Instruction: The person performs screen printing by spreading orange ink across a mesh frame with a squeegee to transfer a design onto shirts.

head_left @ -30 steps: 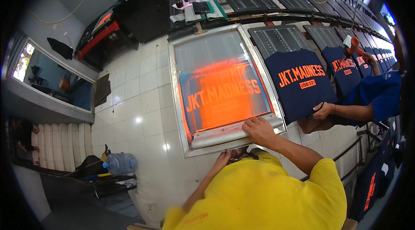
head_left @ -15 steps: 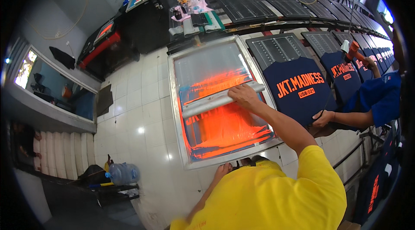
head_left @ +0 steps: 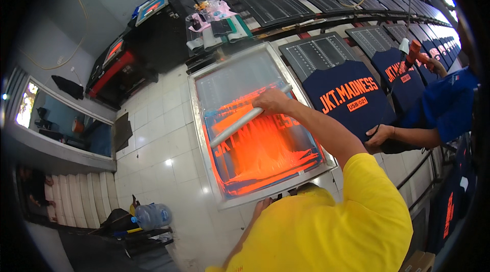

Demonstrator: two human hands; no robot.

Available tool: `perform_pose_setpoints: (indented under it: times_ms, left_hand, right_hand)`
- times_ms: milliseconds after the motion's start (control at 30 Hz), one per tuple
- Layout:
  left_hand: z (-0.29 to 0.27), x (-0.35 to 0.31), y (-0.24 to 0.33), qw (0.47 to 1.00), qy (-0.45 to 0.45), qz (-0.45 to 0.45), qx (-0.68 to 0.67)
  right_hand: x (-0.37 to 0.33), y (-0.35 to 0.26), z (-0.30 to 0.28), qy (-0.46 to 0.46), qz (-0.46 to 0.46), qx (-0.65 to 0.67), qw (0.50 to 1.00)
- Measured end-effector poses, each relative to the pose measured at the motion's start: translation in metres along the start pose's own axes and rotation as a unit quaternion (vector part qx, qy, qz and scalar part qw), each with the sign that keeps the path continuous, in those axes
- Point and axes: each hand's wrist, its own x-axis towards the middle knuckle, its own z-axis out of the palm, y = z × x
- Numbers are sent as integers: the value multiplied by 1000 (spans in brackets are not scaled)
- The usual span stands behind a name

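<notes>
My right hand is closed over a long grey squeegee, which lies slantwise across a silkscreen. The screen's metal frame surrounds a mesh smeared with bright orange ink, with stencilled lettering showing through. Toward the far end the mesh is pale and bare of ink. At the frame's near edge is my left hand, mostly hidden by my yellow shirt, its fingers unclear. Right of the screen, a navy T-shirt with an orange print lies over a black platen.
On the right a co-worker in blue has one hand near the shirt's hem and holds an orange heat gun. More platens line the back. Cloths and squeegees lie beyond the screen; a water jug is lower left.
My right hand has moved the squeegee away from me and slightly left, and the bar now slants more steeply. The whole view has shifted a little.
</notes>
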Motion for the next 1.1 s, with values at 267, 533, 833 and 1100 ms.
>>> perform_pose_setpoints:
  times_ms: [267,533,833,1100]
  left_hand:
    - [2,3,15,1000,-6,-4,-20]
    - [-2,3,12,1000,-24,5,-11]
    - [-1,12,10,999,-34,24,-3]
    - [-8,11,13,995,-78,35,55]
  right_hand:
    - [-74,-52,4,15,4,-11,1000]
    - [-164,-149,16,95,59,-31,993]
    - [-214,-208,29,98,93,-21,991]
    - [-223,-216,35,55,122,15,991]
